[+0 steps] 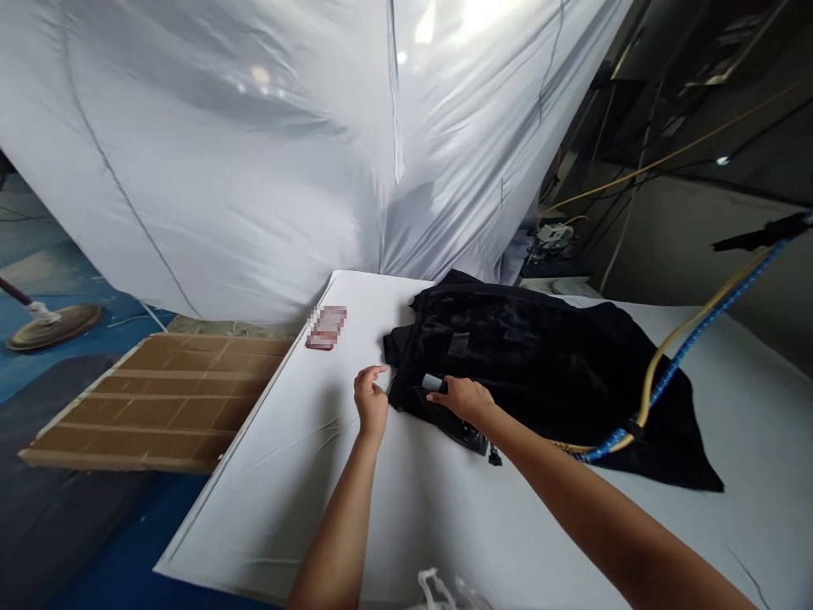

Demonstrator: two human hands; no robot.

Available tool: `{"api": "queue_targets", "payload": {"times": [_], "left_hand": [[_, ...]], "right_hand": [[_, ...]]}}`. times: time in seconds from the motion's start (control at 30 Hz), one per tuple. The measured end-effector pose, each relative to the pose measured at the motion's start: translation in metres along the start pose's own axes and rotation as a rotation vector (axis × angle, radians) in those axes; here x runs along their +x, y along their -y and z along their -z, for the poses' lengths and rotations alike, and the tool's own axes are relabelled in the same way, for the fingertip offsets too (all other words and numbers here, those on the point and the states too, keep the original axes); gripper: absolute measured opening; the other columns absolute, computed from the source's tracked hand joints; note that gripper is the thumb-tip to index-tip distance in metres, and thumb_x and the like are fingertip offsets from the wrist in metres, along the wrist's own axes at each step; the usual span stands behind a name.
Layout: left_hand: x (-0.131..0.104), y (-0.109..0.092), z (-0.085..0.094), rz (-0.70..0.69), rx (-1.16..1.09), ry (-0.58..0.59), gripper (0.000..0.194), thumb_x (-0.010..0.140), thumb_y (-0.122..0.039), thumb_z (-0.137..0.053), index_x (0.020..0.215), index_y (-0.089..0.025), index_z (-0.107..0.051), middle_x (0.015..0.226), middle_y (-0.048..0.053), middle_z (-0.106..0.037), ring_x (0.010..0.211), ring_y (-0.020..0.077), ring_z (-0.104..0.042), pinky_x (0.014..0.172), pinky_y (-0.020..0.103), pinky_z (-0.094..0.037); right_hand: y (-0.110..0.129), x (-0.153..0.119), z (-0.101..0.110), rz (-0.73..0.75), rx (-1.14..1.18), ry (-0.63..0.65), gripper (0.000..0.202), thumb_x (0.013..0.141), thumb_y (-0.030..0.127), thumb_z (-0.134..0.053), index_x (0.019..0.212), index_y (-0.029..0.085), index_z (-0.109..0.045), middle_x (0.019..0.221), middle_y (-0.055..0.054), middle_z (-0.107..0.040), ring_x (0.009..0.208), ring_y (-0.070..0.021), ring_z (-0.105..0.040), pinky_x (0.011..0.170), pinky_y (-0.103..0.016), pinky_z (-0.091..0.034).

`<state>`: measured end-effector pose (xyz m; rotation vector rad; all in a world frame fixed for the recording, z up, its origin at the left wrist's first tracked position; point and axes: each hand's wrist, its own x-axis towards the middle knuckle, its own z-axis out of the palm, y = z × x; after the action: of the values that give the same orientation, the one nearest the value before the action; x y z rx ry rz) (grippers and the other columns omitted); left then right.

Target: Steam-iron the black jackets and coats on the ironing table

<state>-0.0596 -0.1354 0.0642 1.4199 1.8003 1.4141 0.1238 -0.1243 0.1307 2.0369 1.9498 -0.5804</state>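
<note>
Head view showed the right hand just below the middle of the frame, its fingers closed around the handle of a dark iron at the lower edge of a black garment, spread over a white table. The left hand, fingers curled, was near the garment's left end; whether it pinched anything could not be told. Blue-and-yellow cords curved at right.

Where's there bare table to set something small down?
One patch of table lies between its left edge, the red item and the left forearm. Another lies between that and the right forearm, nearer than the iron. Crowded: around the black cloth, with iron, both hands and hose.
</note>
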Motion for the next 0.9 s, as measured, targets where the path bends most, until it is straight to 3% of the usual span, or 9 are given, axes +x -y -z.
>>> {"api": "queue_targets", "payload": {"times": [0.17, 0.27, 0.4, 0.57, 0.63, 0.73, 0.9], "left_hand": [[-0.003, 0.013, -0.011, 0.021, 0.132, 0.084, 0.043, 0.065, 0.003, -0.036, 0.091, -0.021, -0.06, 0.098, 0.004, -0.061, 0.093, 0.0165, -0.053, 0.086, 0.031, -0.041], [-0.001, 0.022, -0.021, 0.132, 0.307, 0.174, 0.036, 0.069, -0.003, -0.044, 0.096, -0.022, -0.06, 0.104, 0.006, -0.06, 0.1, 0.0222, -0.052, 0.086, 0.038, -0.039], [0.006, 0.031, -0.033, 0.263, 0.447, 0.317, 0.028, 0.072, -0.016, -0.051, 0.098, -0.025, -0.058, 0.1, 0.006, -0.064, 0.104, 0.0281, -0.051, 0.082, 0.044, -0.038], [0.014, 0.036, -0.036, 0.27, 0.439, 0.383, 0.029, 0.071, -0.013, -0.048, 0.096, -0.025, -0.056, 0.088, 0.003, -0.068, 0.094, 0.0234, -0.057, 0.081, 0.04, -0.037], [0.014, 0.037, -0.033, 0.274, 0.426, 0.364, 0.031, 0.07, -0.009, -0.046, 0.096, -0.024, -0.055, 0.087, 0.003, -0.068, 0.09, 0.0213, -0.059, 0.079, 0.037, -0.038], [0.013, 0.034, -0.026, 0.27, 0.405, 0.244, 0.036, 0.07, -0.004, -0.041, 0.099, -0.023, -0.053, 0.095, 0.002, -0.066, 0.093, 0.0207, -0.057, 0.076, 0.035, -0.039], [0.011, 0.017, -0.02, 0.176, 0.331, 0.115, 0.037, 0.072, -0.002, -0.039, 0.099, -0.024, -0.052, 0.099, 0.001, -0.066, 0.096, 0.0192, -0.055, 0.077, 0.032, -0.038]], "right_hand": [[-0.025, -0.012, -0.001, -0.096, 0.027, -0.018, 0.061, 0.069, 0.069, -0.044, 0.107, 0.023, -0.058, 0.099, -0.009, -0.064, 0.094, -0.0286, -0.059, 0.073, -0.036, -0.044], [-0.031, -0.018, -0.001, -0.108, 0.035, -0.01, 0.061, 0.067, 0.067, -0.048, 0.109, 0.023, -0.057, 0.103, -0.009, -0.063, 0.096, -0.0289, -0.058, 0.074, -0.037, -0.044], [-0.025, -0.023, -0.004, -0.057, 0.029, 0.003, 0.06, 0.066, 0.067, -0.05, 0.108, 0.025, -0.059, 0.1, -0.008, -0.064, 0.094, -0.0284, -0.058, 0.075, -0.037, -0.044], [-0.014, -0.021, -0.014, 0.002, 0.032, -0.011, 0.061, 0.066, 0.068, -0.048, 0.108, 0.025, -0.058, 0.097, -0.008, -0.065, 0.092, -0.0274, -0.06, 0.073, -0.035, -0.045], [-0.011, -0.019, -0.017, 0.065, 0.015, -0.009, 0.062, 0.066, 0.069, -0.047, 0.108, 0.025, -0.057, 0.097, -0.008, -0.065, 0.091, -0.027, -0.06, 0.073, -0.035, -0.044], [0.001, -0.014, -0.016, 0.15, -0.02, -0.004, 0.063, 0.064, 0.071, -0.048, 0.107, 0.026, -0.058, 0.097, -0.008, -0.066, 0.093, -0.027, -0.059, 0.075, -0.035, -0.044], [0.022, -0.006, -0.011, 0.083, 0.005, 0.01, 0.065, 0.065, 0.075, -0.042, 0.104, 0.026, -0.06, 0.099, -0.008, -0.065, 0.094, -0.027, -0.059, 0.075, -0.035, -0.044]]}}
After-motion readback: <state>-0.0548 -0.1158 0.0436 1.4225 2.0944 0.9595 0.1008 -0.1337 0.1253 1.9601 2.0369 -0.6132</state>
